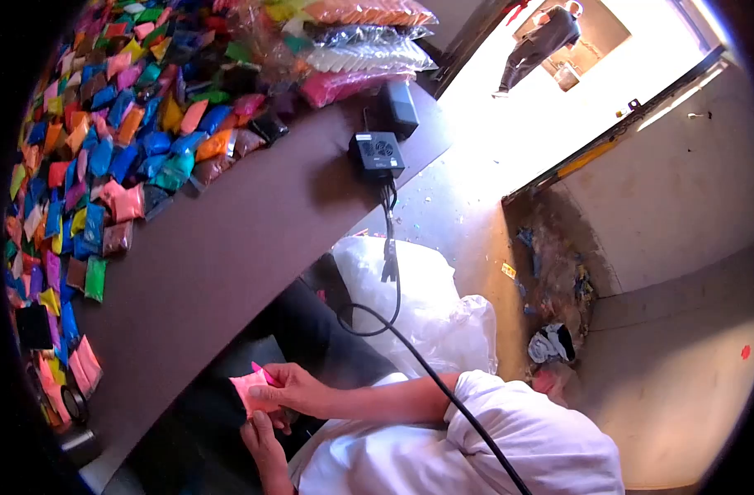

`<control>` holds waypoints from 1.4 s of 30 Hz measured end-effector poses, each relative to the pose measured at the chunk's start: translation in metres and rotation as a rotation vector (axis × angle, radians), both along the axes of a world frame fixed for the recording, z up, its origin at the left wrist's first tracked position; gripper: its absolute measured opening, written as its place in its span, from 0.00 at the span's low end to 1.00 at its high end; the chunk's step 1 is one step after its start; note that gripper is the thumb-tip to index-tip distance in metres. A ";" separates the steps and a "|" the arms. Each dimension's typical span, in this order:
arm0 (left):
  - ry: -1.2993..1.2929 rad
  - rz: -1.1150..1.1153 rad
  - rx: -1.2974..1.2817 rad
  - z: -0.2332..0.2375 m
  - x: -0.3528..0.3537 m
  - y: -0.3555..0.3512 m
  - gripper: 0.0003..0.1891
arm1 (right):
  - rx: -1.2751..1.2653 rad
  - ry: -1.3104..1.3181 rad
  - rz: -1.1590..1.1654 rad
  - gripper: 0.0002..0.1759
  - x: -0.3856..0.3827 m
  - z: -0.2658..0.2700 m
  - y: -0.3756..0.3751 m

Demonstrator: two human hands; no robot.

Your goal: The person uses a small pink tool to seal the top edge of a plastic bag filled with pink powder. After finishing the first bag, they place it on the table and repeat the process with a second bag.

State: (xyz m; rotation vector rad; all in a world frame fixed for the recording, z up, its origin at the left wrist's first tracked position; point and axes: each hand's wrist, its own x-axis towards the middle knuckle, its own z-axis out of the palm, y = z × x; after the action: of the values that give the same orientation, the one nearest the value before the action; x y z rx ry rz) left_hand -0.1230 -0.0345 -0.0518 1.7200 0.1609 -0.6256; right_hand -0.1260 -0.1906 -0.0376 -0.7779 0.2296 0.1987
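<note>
My right hand (296, 391) is closed on small pink packets (249, 388), its thumb lying across the top one. A brighter magenta edge (265, 374) sticks out by its fingers. Just below, my left hand (265, 443) has its fingers closed at the lower edge of the same packets. Both hands are low over my dark-trousered lap, beside the brown table (203, 264). On the table lies a large spread of small bright-coloured packets (129, 157).
Clear bags of orange, white and pink packets (368, 58) are stacked at the table's far end. Near them sits a black box with a fan grille (378, 155), its black cable (426, 363) crossing my arm. White plastic bags (401, 289) lie beside me. A person (546, 41) is in the bright doorway.
</note>
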 end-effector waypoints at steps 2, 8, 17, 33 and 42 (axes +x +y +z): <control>-0.038 0.044 0.059 -0.009 0.002 0.003 0.25 | 0.011 -0.021 0.000 0.16 0.002 -0.001 -0.001; 0.053 0.145 0.127 0.021 0.005 -0.020 0.26 | 0.000 0.002 -0.019 0.15 0.003 -0.007 -0.005; -0.085 -0.120 -0.008 0.011 0.015 -0.012 0.28 | -0.047 0.094 0.037 0.14 0.002 -0.009 -0.009; -0.200 -0.163 -0.315 0.028 0.000 -0.002 0.22 | 0.017 -0.032 0.027 0.11 0.001 0.017 -0.007; -0.161 -0.098 -0.270 0.027 -0.005 0.008 0.22 | -0.058 -0.016 0.026 0.14 0.001 0.019 0.010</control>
State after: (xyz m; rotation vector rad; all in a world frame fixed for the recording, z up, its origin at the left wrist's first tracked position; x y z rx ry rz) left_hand -0.1282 -0.0270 -0.0248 1.5146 -0.1172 -0.5504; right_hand -0.1246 -0.1804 -0.0190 -0.8405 0.2112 0.2113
